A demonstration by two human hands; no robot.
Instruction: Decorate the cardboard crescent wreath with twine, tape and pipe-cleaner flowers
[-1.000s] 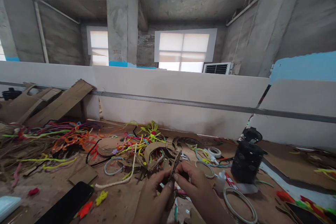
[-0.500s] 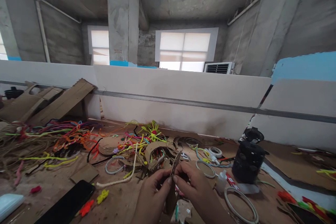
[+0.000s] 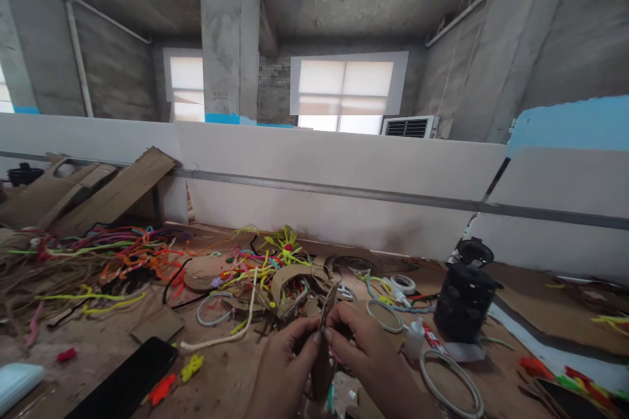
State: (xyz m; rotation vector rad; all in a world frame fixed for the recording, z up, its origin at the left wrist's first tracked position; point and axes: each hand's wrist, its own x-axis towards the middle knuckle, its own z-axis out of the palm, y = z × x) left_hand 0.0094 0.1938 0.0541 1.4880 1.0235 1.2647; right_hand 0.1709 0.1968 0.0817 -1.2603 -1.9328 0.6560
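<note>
My left hand (image 3: 293, 355) and my right hand (image 3: 362, 344) meet low in the middle of the view, fingertips pinched together. Between them is a narrow brown cardboard piece (image 3: 322, 370), seen nearly edge-on. Its upper tip rises past my fingers and its lower part hangs below them. Both thumbs press on it at the same spot; the finer detail there is too small to make out. Just beyond my hands lies a curved cardboard strip (image 3: 289, 278) among tangled pipe cleaners and cord scraps.
A black lidded bin (image 3: 464, 301) stands at the right, with a small glue bottle (image 3: 415, 337) and pale ring (image 3: 452, 383) before it. A black phone (image 3: 128, 380) lies at left, near yellow (image 3: 191, 368) and red (image 3: 162, 389) fuzzy flowers. Cardboard sheets (image 3: 118, 190) lean behind.
The lower part of the cardboard piece has turned slightly, showing more of its flat side. Both hands keep their pinch in almost the same place.
</note>
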